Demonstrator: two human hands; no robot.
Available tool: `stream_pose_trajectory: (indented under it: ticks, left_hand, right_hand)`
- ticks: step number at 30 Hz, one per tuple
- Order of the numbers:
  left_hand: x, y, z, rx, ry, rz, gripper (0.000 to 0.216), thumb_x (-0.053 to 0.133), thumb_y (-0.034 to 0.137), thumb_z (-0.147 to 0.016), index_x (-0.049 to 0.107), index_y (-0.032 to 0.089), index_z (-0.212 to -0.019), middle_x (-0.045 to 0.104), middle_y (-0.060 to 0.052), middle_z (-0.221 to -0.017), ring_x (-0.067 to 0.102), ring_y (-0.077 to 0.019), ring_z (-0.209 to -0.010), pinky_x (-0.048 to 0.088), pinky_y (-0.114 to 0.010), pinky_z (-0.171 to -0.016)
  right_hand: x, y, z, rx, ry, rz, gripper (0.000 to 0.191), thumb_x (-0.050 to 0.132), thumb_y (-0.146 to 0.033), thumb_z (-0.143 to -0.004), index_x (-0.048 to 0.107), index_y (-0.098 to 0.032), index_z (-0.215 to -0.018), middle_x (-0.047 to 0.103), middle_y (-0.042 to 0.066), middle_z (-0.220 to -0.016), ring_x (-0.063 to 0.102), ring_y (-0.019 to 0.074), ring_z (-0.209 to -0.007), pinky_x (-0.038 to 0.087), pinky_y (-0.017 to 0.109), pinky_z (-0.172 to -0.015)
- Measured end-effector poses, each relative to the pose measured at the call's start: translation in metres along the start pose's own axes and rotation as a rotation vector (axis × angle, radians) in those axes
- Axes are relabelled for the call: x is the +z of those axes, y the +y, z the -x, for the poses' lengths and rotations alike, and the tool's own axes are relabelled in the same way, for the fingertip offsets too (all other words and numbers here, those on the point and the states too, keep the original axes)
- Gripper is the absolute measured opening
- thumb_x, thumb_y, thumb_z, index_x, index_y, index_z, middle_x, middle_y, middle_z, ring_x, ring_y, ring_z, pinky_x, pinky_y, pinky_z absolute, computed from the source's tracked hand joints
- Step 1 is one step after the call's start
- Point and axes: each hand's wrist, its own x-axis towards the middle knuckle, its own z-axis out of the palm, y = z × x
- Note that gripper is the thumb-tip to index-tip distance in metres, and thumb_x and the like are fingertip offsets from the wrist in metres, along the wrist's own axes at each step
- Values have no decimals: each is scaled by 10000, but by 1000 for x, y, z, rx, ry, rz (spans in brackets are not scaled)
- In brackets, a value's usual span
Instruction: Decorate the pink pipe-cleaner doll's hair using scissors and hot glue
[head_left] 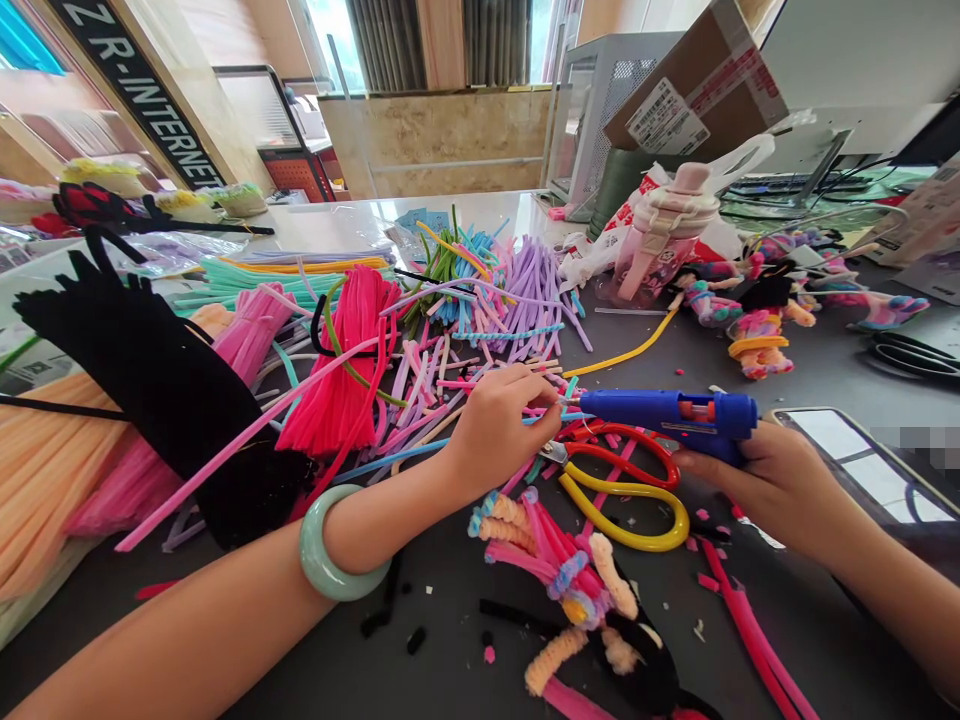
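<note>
My right hand (772, 480) grips a blue hot glue gun (675, 412), its nozzle pointing left. My left hand (499, 425), with a pale green bangle (334, 560) on the wrist, is pinched closed at the nozzle tip on a small piece I cannot make out. Just below lie red-and-yellow scissors (626, 495). A half-made pipe-cleaner figure (577, 590) in pink, black and tan lies on the dark table (817, 370) in front of me.
Bundles of pipe cleaners cover the left and middle: black (172, 390), hot pink (345, 370), peach (45, 470), lilac (536, 290). A pink bottle (664, 235), finished figures (750, 300), black scissors (915, 355), a phone (862, 465) and a cardboard box (697, 85) are at right.
</note>
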Motion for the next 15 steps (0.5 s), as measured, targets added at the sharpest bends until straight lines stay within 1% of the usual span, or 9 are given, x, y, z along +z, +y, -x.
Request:
stream_pose_trajectory:
  ticks: [3,9,15]
  left_hand:
    - [0,0,0,-5,-5,2,126,576,103,-775,592,158,-663,626,-14,-698,594,-148,-697,463,-268,-685]
    - [0,0,-1,8,-2,1,118,580,98,-774,598,148,-668,624,-17,-695,591,-146,-694,457,-265,-680]
    - [0,-1,0,5,-4,3,121,581,99,-773,595,148,-663,619,-13,-689,587,-143,-685,456,-261,-673]
  right_hand:
    - [0,0,0,1,-7,-2,418,588,-559,-665,694,-172,-785,470,-48,-453,359,135,-421,315,251,-397]
    - [-1,1,1,3,-9,4,394,595,-549,-668,684,-173,-740,452,-50,-437,354,135,-419,306,251,-392]
    - [0,4,0,-31,4,-13,416,591,-563,-672,694,-173,-772,512,-40,-469,372,136,-419,325,250,-387]
